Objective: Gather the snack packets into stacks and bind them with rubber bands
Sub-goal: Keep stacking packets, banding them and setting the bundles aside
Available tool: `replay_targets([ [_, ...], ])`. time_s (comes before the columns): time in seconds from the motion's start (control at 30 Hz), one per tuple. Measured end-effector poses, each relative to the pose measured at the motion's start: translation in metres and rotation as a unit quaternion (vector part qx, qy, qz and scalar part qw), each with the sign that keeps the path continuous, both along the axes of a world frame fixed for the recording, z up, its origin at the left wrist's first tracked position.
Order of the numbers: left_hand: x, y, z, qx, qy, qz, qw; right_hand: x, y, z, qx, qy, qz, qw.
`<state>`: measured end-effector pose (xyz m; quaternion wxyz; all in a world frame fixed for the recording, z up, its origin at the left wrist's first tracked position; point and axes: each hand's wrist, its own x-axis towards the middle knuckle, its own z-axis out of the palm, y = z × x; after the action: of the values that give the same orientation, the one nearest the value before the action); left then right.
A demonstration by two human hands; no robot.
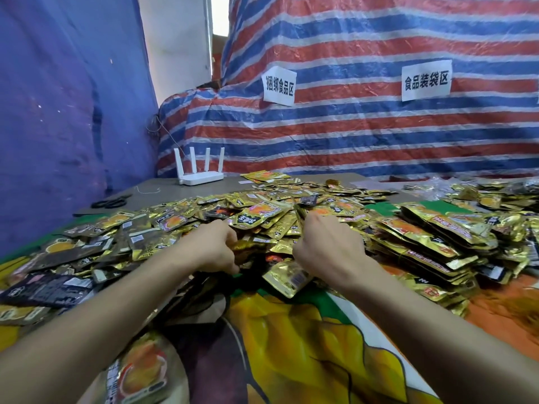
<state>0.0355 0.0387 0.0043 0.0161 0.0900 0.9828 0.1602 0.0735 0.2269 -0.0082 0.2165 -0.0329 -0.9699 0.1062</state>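
Note:
A big loose heap of gold and black snack packets [256, 211] covers the table from left to right. My left hand [214, 246] and my right hand [326, 247] rest in the near middle of the heap, both with fingers curled. Between them they grip a small bunch of packets [253, 247]; a gold packet [288, 279] juts out below my right hand. Neat bound stacks of packets [428, 237] lie in rows at the right. I cannot see a rubber band on my fingers.
A white router [201, 170] with several antennas stands at the back left, black scissors [112, 202] lie left of it. A striped tarp [350, 126] with two paper labels forms the back wall. A printed green and yellow cloth [306, 330] covers the near table.

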Motion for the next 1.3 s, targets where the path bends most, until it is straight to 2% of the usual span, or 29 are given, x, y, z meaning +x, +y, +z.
replay_targets([
  [0.1, -0.002, -0.011, 0.005, 0.146, -0.039, 0.010, 0.989, -0.008, -0.006, -0.005, -0.063, 0.063, 0.023, 0.996],
  [0.2, -0.010, -0.018, 0.007, 0.286, -0.083, 0.028, 0.954, -0.019, -0.013, -0.010, -0.154, 0.073, 0.067, 0.983],
  [0.27, -0.015, -0.020, 0.003, 0.344, -0.096, 0.044, 0.933, -0.026, -0.017, -0.011, -0.262, 0.069, 0.103, 0.957],
  [0.33, -0.018, -0.022, -0.007, 0.394, -0.104, 0.065, 0.911, -0.031, -0.022, -0.016, -0.377, 0.075, 0.137, 0.913],
  [0.43, -0.025, -0.023, -0.026, 0.513, -0.101, 0.095, 0.847, -0.035, -0.026, -0.027, -0.533, 0.060, 0.173, 0.826],
  [0.47, -0.027, -0.022, -0.031, 0.547, -0.089, 0.097, 0.827, -0.037, -0.027, -0.032, -0.557, 0.048, 0.177, 0.810],
  [0.53, -0.029, -0.022, -0.033, 0.578, -0.073, 0.095, 0.807, -0.040, -0.028, -0.038, -0.589, 0.011, 0.178, 0.789],
  [0.6, -0.030, -0.022, -0.031, 0.610, -0.099, 0.096, 0.780, -0.041, -0.030, -0.040, -0.622, -0.022, 0.170, 0.764],
  [0.63, -0.029, -0.024, -0.031, 0.636, -0.120, 0.092, 0.757, -0.042, -0.031, -0.040, -0.639, -0.037, 0.165, 0.751],
  [0.73, -0.021, -0.025, -0.029, 0.728, -0.204, 0.066, 0.651, -0.042, -0.036, -0.039, -0.673, -0.094, 0.154, 0.717],
  [0.77, -0.019, -0.024, -0.031, 0.738, -0.222, 0.056, 0.635, -0.042, -0.038, -0.039, -0.679, -0.117, 0.151, 0.709],
  [0.9, -0.019, -0.023, -0.037, 0.754, -0.219, 0.028, 0.619, -0.039, -0.038, -0.042, -0.706, -0.164, 0.169, 0.668],
  [1.0, -0.019, -0.025, -0.038, 0.754, -0.204, 0.006, 0.624, -0.039, -0.037, -0.045, -0.699, -0.163, 0.171, 0.675],
  [1.1, -0.019, -0.023, -0.041, 0.770, -0.125, -0.016, 0.626, -0.039, -0.036, -0.048, -0.684, -0.124, 0.189, 0.693],
  [1.23, -0.024, -0.023, -0.048, 0.743, -0.017, -0.036, 0.668, -0.036, -0.039, -0.048, -0.667, -0.082, 0.221, 0.707],
  [1.3, -0.024, -0.022, -0.053, 0.736, 0.015, -0.036, 0.676, -0.035, -0.039, -0.048, -0.652, -0.073, 0.224, 0.720],
])
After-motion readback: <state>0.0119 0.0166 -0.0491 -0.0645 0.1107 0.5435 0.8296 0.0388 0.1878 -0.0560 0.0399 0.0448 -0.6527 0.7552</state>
